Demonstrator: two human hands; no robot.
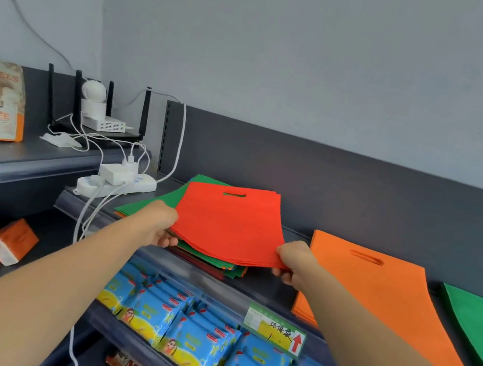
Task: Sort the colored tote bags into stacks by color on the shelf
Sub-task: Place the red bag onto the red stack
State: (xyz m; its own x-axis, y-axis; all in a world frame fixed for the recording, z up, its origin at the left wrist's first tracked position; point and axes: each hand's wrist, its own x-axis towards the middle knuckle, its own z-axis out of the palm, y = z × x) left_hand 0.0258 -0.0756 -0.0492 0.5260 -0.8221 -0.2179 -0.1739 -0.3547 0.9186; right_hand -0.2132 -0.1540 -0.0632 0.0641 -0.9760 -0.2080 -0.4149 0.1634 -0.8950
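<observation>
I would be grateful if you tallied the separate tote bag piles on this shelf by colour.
Orange pile: 1
Green pile: 1
Mixed unsorted pile: 1
Red bundle, held by left hand and right hand: 1
Total: 4

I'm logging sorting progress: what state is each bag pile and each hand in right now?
Red tote bags: near edge lifted off the mixed pile.
Mixed pile: unsorted, several colors layered.
Orange stack: lying flat, untouched.
Green stack: lying flat, partly out of frame.
Left hand: grips the red tote bags' left corner.
Right hand: pinches their right corner.
</observation>
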